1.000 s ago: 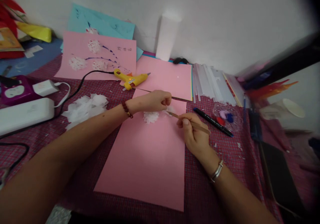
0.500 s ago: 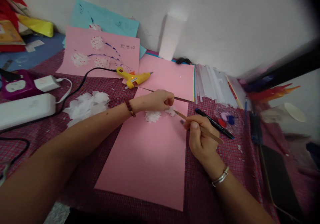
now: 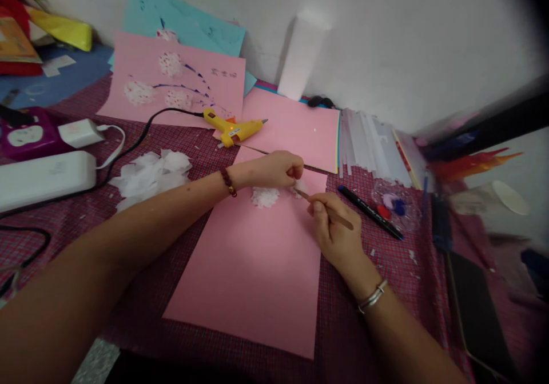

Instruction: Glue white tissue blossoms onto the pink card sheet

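My left hand (image 3: 285, 168) is closed above the upper part of a pink sheet of paper (image 3: 257, 270). What its fingers hold, if anything, is hidden. Just below it, a round white paper flower (image 3: 265, 196) lies on the sheet. A second small white paper piece (image 3: 297, 188) shows partly at the fingertips. My right hand (image 3: 337, 227) grips a slim brown stick (image 3: 341, 218) with a pointed end. The point reaches that second white piece, close to my left fingers.
A yellow glue gun (image 3: 234, 130) lies beyond my left hand, its cord running left. White paper petals (image 3: 152, 175) are heaped at left near a white power bank (image 3: 47, 178). At right lie a black marker (image 3: 371, 212), a paint palette (image 3: 394, 204) and clear glue sticks (image 3: 364, 138).
My right hand has moved left and slightly up, bringing the stick's point to the white piece by my left fingers. My left hand stays closed in about the same place.
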Demonstrator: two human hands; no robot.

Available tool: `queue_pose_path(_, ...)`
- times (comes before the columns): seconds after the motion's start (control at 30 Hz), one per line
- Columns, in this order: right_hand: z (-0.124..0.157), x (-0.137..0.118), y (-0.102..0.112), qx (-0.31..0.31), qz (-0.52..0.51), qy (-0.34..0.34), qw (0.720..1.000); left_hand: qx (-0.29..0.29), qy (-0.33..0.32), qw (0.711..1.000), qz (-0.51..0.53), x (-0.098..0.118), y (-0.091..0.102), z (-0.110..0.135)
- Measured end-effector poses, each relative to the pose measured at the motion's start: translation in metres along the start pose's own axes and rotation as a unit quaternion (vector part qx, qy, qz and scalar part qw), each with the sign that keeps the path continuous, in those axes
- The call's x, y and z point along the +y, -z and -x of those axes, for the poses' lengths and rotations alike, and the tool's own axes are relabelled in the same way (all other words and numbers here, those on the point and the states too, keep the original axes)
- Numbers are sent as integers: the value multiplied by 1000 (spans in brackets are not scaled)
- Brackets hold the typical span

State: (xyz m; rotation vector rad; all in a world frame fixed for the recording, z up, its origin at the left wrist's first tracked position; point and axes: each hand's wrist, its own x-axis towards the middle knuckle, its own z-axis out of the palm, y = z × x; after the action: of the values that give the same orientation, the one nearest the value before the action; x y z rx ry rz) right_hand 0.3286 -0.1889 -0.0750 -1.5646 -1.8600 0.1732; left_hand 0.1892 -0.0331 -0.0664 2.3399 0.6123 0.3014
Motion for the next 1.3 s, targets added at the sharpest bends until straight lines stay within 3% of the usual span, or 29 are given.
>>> queue_pose_path(0.1, -1, -2, 0, -11, 8, 4, 1000, 47, 3, 999, 9, 4, 12, 1)
queue_pose_path(0.23, -3, -4, 0, -25, 14, 15, 999, 82, 14, 996, -34, 21, 52, 14)
queue_pose_path(0.33, -4, -3, 4, 44, -76, -23, 996, 70, 35, 992, -99, 35, 89, 37)
queue_pose_path(0.43, -3, 1, 8, 167, -245, -112, 948, 44, 88, 984, -150, 39, 118, 74)
queue_pose_path(0.53, -2, 9, 5, 188, -356, -177, 898, 18, 140, 971, -192, 31, 130, 120)
queue_pose_path(0.7, -2, 14, -5, 177, -403, -216, 872, -3, 215, 962, -169, 20, 124, 192)
queue_pose_path(0.8, -2, 8, -3, 177, -413, -226, 865, -5, 226, 964, -142, 23, 114, 225)
queue_pose_path(0.9, 2, 1, 1, 204, -359, -211, 886, -6, 223, 967, -126, 27, 107, 254)
queue_pose_path(1.07, 10, -7, 6, 133, -228, -165, 950, -56, 266, 953, -136, 29, 90, 295)
queue_pose_path(1.17, 13, -9, 10, 112, -195, -121, 967, -73, 309, 933, -172, 28, 76, 307)
queue_pose_path(1.3, 12, -7, 16, 92, -164, -99, 977, -38, 397, 891, -216, 21, 63, 316)
